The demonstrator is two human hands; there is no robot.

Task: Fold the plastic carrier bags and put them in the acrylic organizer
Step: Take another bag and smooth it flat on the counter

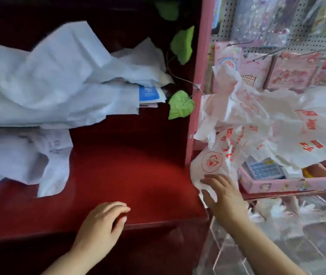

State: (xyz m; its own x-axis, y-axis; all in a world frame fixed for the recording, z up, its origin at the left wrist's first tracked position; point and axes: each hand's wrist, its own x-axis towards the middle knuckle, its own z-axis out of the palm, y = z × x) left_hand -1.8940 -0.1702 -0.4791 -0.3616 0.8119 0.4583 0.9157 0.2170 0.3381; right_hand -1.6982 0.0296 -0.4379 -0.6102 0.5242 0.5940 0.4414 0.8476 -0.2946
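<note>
A heap of white carrier bags with red print (261,128) hangs over the right side, above a pink tray. My right hand (223,195) lies against the lowest bag of that heap, fingers spread and nearly straight. My left hand (102,221) rests on the front edge of the red table (128,171), fingers loosely curled, holding nothing. More pale bags (45,82) are piled at the left, and one lies flat (25,159) below them. The clear acrylic organizer (297,231) stands at the lower right with several white folded bags inside it.
A pink tray (289,183) holds a blue calculator (263,170). A pink post (199,76) divides the table from a pegboard of packaged goods (277,26). Green fake leaves (181,105) hang at the table's back right. A blue card (150,94) peeks from the left pile.
</note>
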